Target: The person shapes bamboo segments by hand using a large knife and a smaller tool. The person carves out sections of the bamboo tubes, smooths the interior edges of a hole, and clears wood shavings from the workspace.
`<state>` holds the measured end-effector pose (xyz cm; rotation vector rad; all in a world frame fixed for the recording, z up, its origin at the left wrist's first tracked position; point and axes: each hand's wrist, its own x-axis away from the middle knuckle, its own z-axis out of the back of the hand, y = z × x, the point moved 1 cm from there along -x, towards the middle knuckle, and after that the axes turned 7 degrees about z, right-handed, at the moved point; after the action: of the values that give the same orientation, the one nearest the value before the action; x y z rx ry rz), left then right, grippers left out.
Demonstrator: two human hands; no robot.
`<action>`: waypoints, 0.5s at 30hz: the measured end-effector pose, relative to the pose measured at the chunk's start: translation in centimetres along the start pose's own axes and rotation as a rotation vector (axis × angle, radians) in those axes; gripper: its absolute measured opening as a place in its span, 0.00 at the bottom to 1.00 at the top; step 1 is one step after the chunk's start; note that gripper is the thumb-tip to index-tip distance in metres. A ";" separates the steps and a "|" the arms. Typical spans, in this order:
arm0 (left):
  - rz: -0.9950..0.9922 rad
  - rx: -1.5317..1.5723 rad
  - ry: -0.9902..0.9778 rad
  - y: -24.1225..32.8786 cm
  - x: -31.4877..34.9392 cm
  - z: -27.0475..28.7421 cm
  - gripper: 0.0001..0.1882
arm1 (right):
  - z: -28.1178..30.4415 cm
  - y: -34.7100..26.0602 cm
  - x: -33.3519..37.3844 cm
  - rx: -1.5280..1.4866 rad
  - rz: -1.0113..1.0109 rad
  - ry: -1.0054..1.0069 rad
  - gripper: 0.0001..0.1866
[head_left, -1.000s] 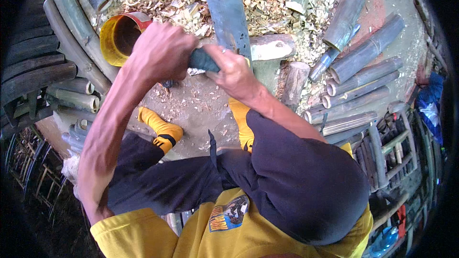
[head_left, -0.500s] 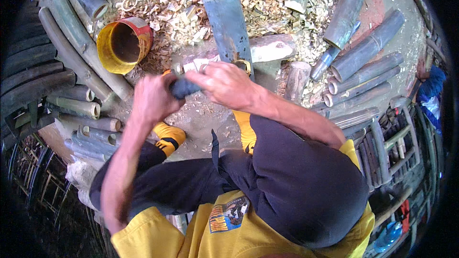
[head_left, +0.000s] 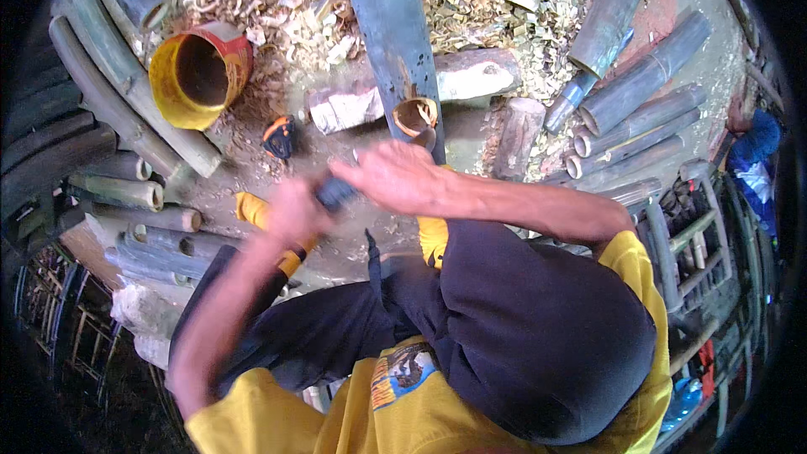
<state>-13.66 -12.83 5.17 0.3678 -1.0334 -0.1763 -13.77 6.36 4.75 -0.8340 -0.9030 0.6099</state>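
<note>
A short, dark grey cylindrical piece (head_left: 334, 192) spans the gap between my two hands. My left hand (head_left: 296, 208), blurred by motion, is closed around its left end. My right hand (head_left: 399, 178) is closed at the other end, its fingertips touching the piece; the palm side is hidden. Just beyond my right hand lies a thick blue-grey bamboo tube (head_left: 391, 42), resting across a log (head_left: 349, 109). An opening shows at the tube's near end, and a small brownish shape there, beside my right hand, is unclear. A small orange-and-black object (head_left: 279, 136) sits on the ground past my left hand.
A yellow and red bucket (head_left: 181, 88) lies tipped at the left. Wood shavings (head_left: 294, 0) cover the far ground. Bamboo lengths lie at the left (head_left: 126, 84) and right (head_left: 647, 71). An upright stump (head_left: 519, 139) stands right of the tube. My legs (head_left: 538, 319) are close below my hands.
Both hands have come nearer my body with the dark piece, uncovering the tube's near opening and the orange-and-black object. My left foot has shifted left.
</note>
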 end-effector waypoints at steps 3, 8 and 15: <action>-0.389 -0.494 0.052 4.7 -3.9 11.7 0.12 | -0.1 -0.3 -1.6 -0.209 0.071 0.686 0.22; -0.112 -0.191 -0.012 2.1 -2.4 6.3 0.19 | 0.5 1.2 -0.8 -0.264 0.135 0.376 0.18; 0.466 0.794 0.139 9.4 4.6 -12.3 0.19 | -0.4 2.4 2.8 0.289 0.505 -0.329 0.06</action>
<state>-1.04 -2.94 6.78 0.8251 -0.9911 0.6919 -12.33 9.64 3.79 -0.7086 -0.8714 1.3164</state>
